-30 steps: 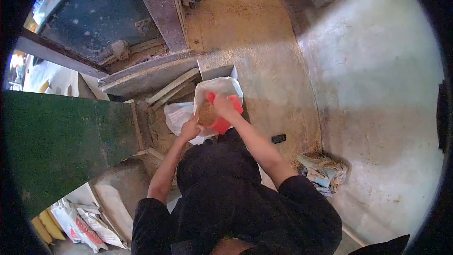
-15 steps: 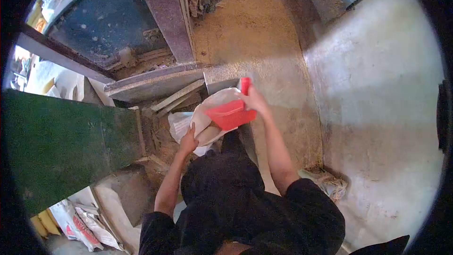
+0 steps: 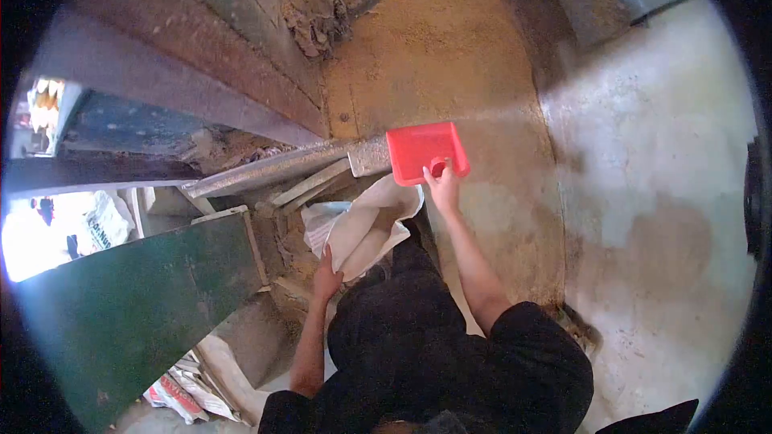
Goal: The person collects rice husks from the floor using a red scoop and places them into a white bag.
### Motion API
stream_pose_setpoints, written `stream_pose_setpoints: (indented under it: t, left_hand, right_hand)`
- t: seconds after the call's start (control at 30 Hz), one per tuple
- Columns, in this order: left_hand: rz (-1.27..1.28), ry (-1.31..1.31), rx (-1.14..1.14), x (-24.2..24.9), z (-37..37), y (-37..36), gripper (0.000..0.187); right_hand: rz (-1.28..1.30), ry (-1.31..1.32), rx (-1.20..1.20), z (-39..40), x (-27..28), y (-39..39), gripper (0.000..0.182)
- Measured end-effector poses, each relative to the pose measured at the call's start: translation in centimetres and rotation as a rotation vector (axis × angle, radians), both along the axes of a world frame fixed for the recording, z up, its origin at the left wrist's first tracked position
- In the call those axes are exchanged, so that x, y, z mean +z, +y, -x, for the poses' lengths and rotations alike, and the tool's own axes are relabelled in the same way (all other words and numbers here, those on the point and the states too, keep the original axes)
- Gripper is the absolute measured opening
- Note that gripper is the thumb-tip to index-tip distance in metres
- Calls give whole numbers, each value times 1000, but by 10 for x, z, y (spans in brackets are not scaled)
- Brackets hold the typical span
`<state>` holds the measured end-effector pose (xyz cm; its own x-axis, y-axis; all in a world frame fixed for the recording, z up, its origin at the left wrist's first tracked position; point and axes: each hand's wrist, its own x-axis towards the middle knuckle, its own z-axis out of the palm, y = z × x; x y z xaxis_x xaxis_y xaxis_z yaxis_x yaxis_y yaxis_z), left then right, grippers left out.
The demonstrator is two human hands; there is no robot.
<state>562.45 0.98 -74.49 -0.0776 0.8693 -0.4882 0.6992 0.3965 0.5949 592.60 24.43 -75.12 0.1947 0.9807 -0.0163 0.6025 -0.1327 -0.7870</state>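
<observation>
A red dustpan (image 3: 420,146) is in my right hand (image 3: 443,193), which grips it by its short handle. Its pan faces away from me, above the near edge of the brown granular material (image 3: 426,48). My left hand (image 3: 326,280) is closed on the rim of a white sack (image 3: 352,235). The sack's mouth gapes upward in front of my legs, just below and left of the dustpan. Whatever lies deep inside the sack is hard to make out.
A green panel (image 3: 153,305) juts in from the left. Wooden beams (image 3: 217,56) frame the upper left, and a pale wall (image 3: 651,193) rises on the right. Several printed bags (image 3: 181,398) lie at the lower left. Planks (image 3: 314,181) sit behind the sack.
The dustpan has gone from tilted over the sack's mouth to forward and up, beyond the sack. My left hand stays on the sack's rim. The view has shifted.
</observation>
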Motion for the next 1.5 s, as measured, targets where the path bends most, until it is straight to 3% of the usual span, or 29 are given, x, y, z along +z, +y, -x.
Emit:
stream_pose_setpoints:
  t: [0.07, 0.13, 0.2, 0.3, 0.37, 0.47, 0.5, 0.63, 0.7, 0.73, 0.97, 1.07, 1.1, 1.2, 1.3, 1.4, 1.5]
  left_hand:
    - [20, 67, 13, -7, 1, 2, 91]
    - [99, 50, 88, 1, -4, 8, 90]
    - [176, 28, 168, 11, -15, 19, 89]
    - [210, 61, 207, 18, -28, 29, 87]
    - [106, 69, 202, 5, -31, 22, 86]
    - [132, 49, 261, 14, -42, 31, 86]
    - [136, 46, 269, 14, -45, 32, 86]
    - [155, 53, 286, 15, -54, 35, 84]
    - [125, 59, 290, 16, -55, 41, 84]
    - [106, 34, 307, 18, -55, 41, 84]
    - [114, 60, 306, 17, -56, 48, 86]
    - [92, 47, 297, 17, -54, 47, 87]
    - [92, 56, 297, 15, -52, 47, 87]
    - [69, 72, 285, 12, -51, 47, 86]
    - [59, 30, 302, 15, -52, 42, 84]
    - [8, 68, 268, 14, -52, 36, 84]
    - [175, 14, 345, 34, -57, 48, 82]
  right_hand:
    - [-32, -47, -9, 10, -31, 28, 47]
    - [-127, -86, 112, 27, -27, 58, 56]
    - [-53, -10, 99, 47, -30, 95, 53]
    - [-153, 27, 201, 71, -37, 153, 48]
    - [-206, -120, 119, 82, -24, 184, 40]
    - [-157, 14, 130, 68, -15, 222, 37]
    - [-30, 15, 127, 67, -10, 230, 37]
    - [-68, -13, 306, 56, 3, 195, 38]
    - [-52, 55, 225, 55, -21, 167, 36]
    - [-173, 80, 218, 55, -21, 153, 34]
    - [-59, 188, 69, 70, -13, 84, 28]
    - [-65, 224, 27, 91, -34, 107, 27]
    - [-58, 127, 31, 98, -45, 119, 26]
    - [14, 317, 12, 116, -56, 173, 25]
    - [-202, 166, 30, 131, -66, 230, 30]
    - [-168, 106, 72, 141, -68, 285, 32]
    - [-83, 132, 55, 147, -48, 317, 35]
